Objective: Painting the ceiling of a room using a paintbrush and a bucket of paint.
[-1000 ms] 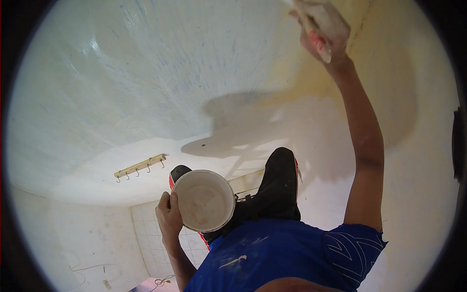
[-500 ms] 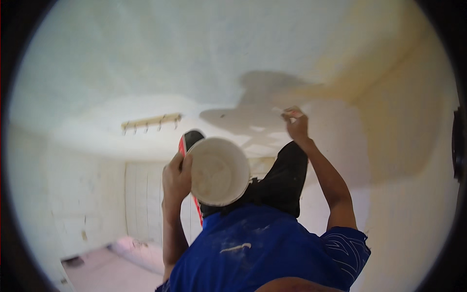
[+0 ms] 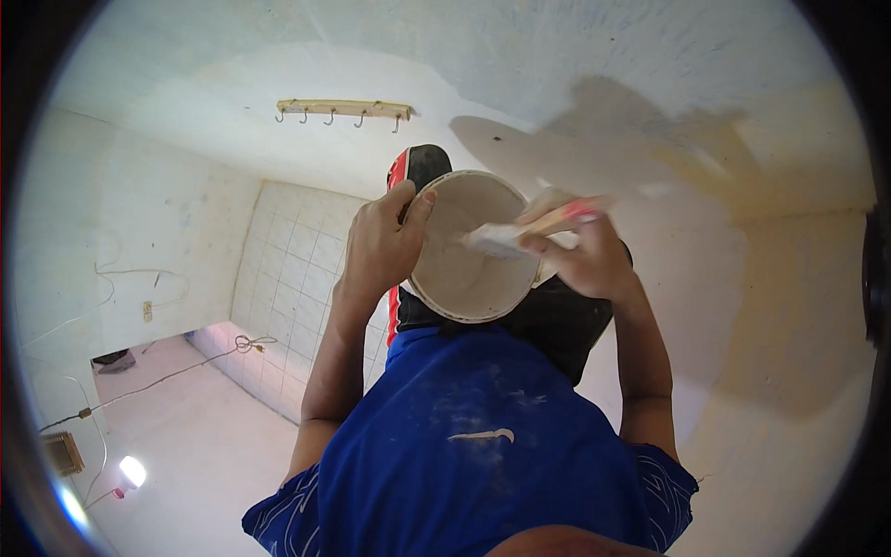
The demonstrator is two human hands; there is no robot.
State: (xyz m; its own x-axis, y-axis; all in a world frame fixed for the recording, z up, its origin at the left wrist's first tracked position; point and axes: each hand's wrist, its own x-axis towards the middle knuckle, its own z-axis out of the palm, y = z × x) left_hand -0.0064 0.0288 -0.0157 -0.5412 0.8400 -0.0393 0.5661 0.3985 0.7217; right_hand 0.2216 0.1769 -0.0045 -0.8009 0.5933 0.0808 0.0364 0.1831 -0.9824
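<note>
Away from the wall point(image 3: 529, 56) you come, right in to the white bucket point(image 3: 473, 290)! Your left hand point(image 3: 385, 239) has its fingers clamped on the left rim, thumb over the edge. And your right hand point(image 3: 594, 265), out beyond the bucket a moment ago, is back, fingers closed round the handle of the brush point(image 3: 501, 241), bristles now inside the right rim: the work has shifted, it seems, from wall to bucket.

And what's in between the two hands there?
The head view shows it: the white bucket lies between the left hand and right hand, with the brush extending from the right hand across its opening.
</note>
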